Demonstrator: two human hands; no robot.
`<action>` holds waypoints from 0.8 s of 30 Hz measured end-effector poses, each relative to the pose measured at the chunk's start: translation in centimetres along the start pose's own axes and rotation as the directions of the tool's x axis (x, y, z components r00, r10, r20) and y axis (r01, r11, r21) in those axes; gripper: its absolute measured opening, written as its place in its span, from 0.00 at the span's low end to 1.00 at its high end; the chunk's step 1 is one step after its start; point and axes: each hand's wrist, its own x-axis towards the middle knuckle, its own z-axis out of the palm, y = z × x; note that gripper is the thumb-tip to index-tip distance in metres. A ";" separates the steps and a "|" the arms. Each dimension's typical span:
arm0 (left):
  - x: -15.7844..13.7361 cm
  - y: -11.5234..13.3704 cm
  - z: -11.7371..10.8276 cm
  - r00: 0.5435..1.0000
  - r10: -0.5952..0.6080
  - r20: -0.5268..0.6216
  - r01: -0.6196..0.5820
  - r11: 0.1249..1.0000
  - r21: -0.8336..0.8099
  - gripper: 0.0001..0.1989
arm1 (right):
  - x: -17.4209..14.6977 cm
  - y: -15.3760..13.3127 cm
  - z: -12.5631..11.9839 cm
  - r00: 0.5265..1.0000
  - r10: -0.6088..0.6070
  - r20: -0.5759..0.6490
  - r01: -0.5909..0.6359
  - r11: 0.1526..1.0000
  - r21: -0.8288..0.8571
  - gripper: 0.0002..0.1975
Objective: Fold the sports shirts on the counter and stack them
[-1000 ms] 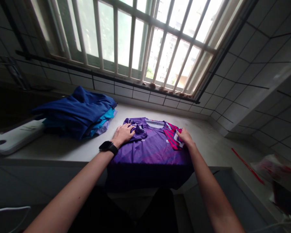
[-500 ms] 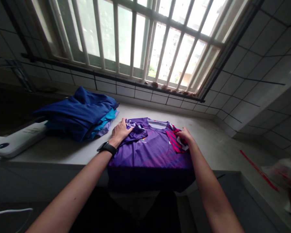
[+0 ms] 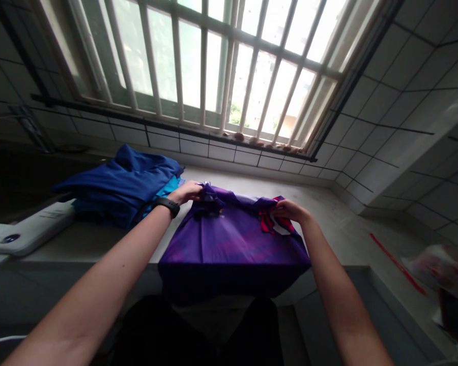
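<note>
A purple jersey point(image 3: 232, 231) lies on the counter, its lower part hanging over the front edge. My left hand point(image 3: 189, 191) pinches its far left corner near the shoulder; the fingertips are partly hidden by cloth. With bent fingers my right hand point(image 3: 290, 209) grips the far right shoulder, where a red and dark striped sleeve point(image 3: 269, 222) is folded in. Between the hands the collar edge is raised and bunched. To the left of my left hand rests a pile of folded clothes point(image 3: 125, 178), dark blue on top with bright blue beneath.
A white device point(image 3: 30, 231) with a round dark spot sits left of the pile. On the right side counter lie a red strip point(image 3: 397, 264) and a clear plastic bag point(image 3: 438, 269). A barred window point(image 3: 204, 66) rises behind the counter point(image 3: 328, 223).
Both hands have lifted the jersey's shoulder edge; the collar now folds over and bunches between them. The left hand moved slightly away from me, and the view shifted a little.
</note>
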 end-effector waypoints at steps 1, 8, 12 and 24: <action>0.5 0.5 -0.1 0.997 0.027 -0.066 -0.028 0.999 -0.019 0.10 | 0.4 -0.5 0.4 0.995 -0.073 -0.068 0.071 0.997 -0.033 0.03; 2.6 3.2 -1.2 0.908 0.321 -0.267 -0.331 0.944 0.011 0.20 | 2.4 -2.6 1.9 0.614 -0.715 -0.334 0.628 0.699 -0.343 0.19; -0.9 0.6 -2.8 0.963 0.249 -0.106 -0.222 0.951 0.214 0.19 | 0.9 2.8 1.3 0.593 -0.778 -0.207 0.674 0.620 -0.400 0.11; -13.1 -1.8 -4.0 0.950 0.301 -0.079 -0.230 0.849 0.476 0.01 | -7.7 11.9 0.3 0.622 -0.782 -0.029 0.655 0.541 -0.527 0.07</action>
